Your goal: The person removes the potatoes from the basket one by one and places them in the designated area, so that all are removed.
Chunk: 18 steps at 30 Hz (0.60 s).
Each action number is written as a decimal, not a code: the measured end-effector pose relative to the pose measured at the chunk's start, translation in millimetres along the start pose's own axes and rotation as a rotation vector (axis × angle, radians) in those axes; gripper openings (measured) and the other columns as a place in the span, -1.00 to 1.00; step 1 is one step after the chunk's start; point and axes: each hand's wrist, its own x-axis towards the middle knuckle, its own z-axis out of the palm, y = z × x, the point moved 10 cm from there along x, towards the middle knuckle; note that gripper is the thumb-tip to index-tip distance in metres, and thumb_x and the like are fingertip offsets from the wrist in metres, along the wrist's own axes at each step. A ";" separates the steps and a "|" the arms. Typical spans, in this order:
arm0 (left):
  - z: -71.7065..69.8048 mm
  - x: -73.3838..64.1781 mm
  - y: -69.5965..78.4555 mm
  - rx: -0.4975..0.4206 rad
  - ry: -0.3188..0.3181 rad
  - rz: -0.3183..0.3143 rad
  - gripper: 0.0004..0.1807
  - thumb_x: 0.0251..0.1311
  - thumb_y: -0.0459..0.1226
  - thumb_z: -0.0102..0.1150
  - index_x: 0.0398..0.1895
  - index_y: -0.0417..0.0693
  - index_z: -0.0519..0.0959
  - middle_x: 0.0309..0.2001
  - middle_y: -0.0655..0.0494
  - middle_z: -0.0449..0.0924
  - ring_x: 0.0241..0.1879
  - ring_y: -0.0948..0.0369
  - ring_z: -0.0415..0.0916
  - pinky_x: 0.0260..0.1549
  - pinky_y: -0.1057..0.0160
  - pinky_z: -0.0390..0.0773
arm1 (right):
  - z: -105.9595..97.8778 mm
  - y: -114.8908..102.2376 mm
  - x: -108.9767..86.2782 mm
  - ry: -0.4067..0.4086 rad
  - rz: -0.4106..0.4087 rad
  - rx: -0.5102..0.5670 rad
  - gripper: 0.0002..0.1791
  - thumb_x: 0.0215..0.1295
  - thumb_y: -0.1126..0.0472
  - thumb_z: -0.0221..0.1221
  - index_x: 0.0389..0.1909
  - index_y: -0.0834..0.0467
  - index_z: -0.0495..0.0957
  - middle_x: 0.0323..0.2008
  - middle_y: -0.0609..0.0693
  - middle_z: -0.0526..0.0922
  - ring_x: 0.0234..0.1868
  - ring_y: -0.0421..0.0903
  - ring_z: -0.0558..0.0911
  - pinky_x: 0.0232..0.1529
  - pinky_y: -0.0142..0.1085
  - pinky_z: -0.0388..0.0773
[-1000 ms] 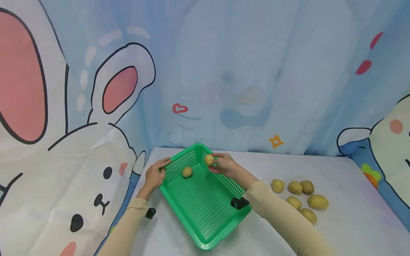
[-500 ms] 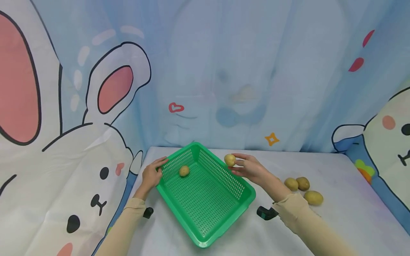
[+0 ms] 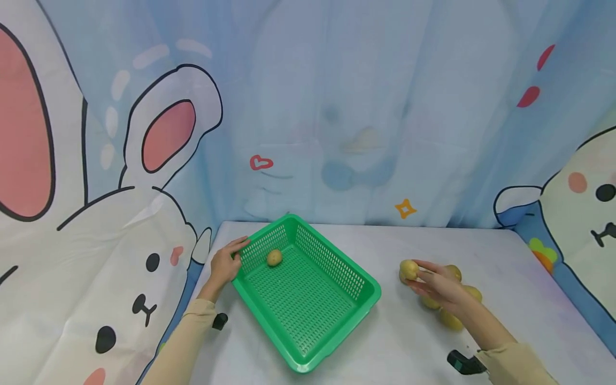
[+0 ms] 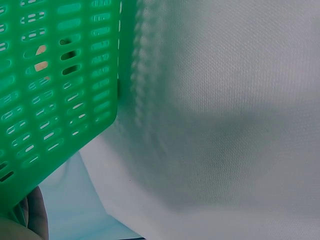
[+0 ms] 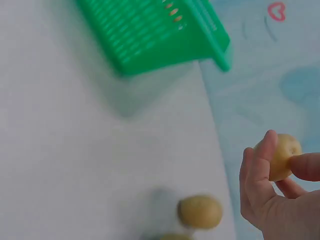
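Note:
A green plastic basket (image 3: 308, 299) sits on the white table, with one potato (image 3: 274, 258) inside near its far left corner. My left hand (image 3: 225, 266) grips the basket's left rim; in the left wrist view its fingers (image 4: 37, 215) show under the rim. My right hand (image 3: 440, 286) is out to the right of the basket, above the loose potatoes. It pinches a potato (image 5: 286, 150) between thumb and fingers. Beneath and behind it lie several potatoes (image 3: 451, 321), partly hidden by the hand.
The white table (image 3: 356, 347) ends at the back against a blue cartoon curtain (image 3: 298, 107). A rabbit print (image 3: 120, 267) covers the left side. Black wrist cameras (image 3: 466, 363) sit below the wrists.
My right hand has carried the potato from inside the basket, over the right rim, to above the loose potatoes. The left hand stays on the rim; the other potato stays in the basket.

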 end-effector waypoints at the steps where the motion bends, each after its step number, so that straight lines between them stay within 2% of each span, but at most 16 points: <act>1: 0.1 -0.2 0.0 0.000 -0.002 -0.001 -0.48 0.24 -0.57 -0.06 0.17 -0.04 0.64 0.25 0.10 0.54 -0.84 0.47 -0.10 -0.76 0.37 0.02 | -7.6 7.2 -4.2 0.003 0.006 0.004 -0.32 0.55 0.29 -0.12 0.51 0.42 -0.19 0.00 0.06 0.50 -0.08 -0.13 0.66 -0.04 -0.29 0.60; 4: 0.7 -0.6 0.0 0.004 -0.009 -0.010 -0.48 0.24 -0.57 -0.06 0.17 -0.03 0.63 0.26 0.10 0.53 -0.84 0.44 -0.09 -0.75 0.37 0.02 | -29.2 30.8 -16.2 0.031 0.049 0.037 -0.27 0.53 0.31 -0.10 0.51 0.43 -0.28 -0.03 0.06 0.50 -0.09 -0.13 0.66 0.00 -0.24 0.58; 8: 1.7 -0.3 -1.6 0.011 -0.015 -0.024 -0.48 0.24 -0.56 -0.07 0.18 -0.02 0.63 0.26 0.10 0.53 -0.84 0.39 -0.06 -0.76 0.37 0.03 | -45.2 59.5 -30.8 0.032 0.095 0.075 -0.26 0.52 0.34 -0.11 0.50 0.45 -0.32 -0.11 0.03 0.59 -0.08 -0.10 0.66 0.02 -0.22 0.58; 13: 3.4 0.4 -3.6 0.017 -0.035 -0.045 -0.47 0.25 -0.54 -0.09 0.20 0.00 0.61 0.28 0.13 0.51 -0.82 0.34 -0.02 -0.75 0.38 0.04 | -44.8 83.0 -47.0 -0.053 0.093 0.061 -0.23 0.51 0.27 -0.01 0.48 0.49 -0.23 -0.11 -0.06 0.64 -0.06 -0.11 0.66 0.01 -0.24 0.58; 15: 2.8 0.5 -2.1 0.020 -0.030 -0.035 -0.47 0.25 -0.55 -0.09 0.20 -0.02 0.61 0.28 0.11 0.51 -0.83 0.36 -0.03 -0.76 0.37 0.04 | -43.1 89.3 -50.5 -0.068 0.096 0.036 -0.20 0.49 0.25 0.04 0.47 0.49 -0.21 -0.11 -0.08 0.64 -0.07 -0.11 0.67 -0.01 -0.25 0.58; 18: 1.8 0.2 0.1 0.015 -0.009 -0.012 -0.47 0.23 -0.57 -0.08 0.18 -0.04 0.62 0.26 0.07 0.53 -0.84 0.41 -0.07 -0.77 0.37 0.03 | -43.1 99.2 -51.4 -0.065 0.119 0.026 -0.26 0.46 0.24 0.08 0.46 0.47 -0.04 -0.10 -0.07 0.62 -0.08 -0.08 0.66 -0.03 -0.24 0.59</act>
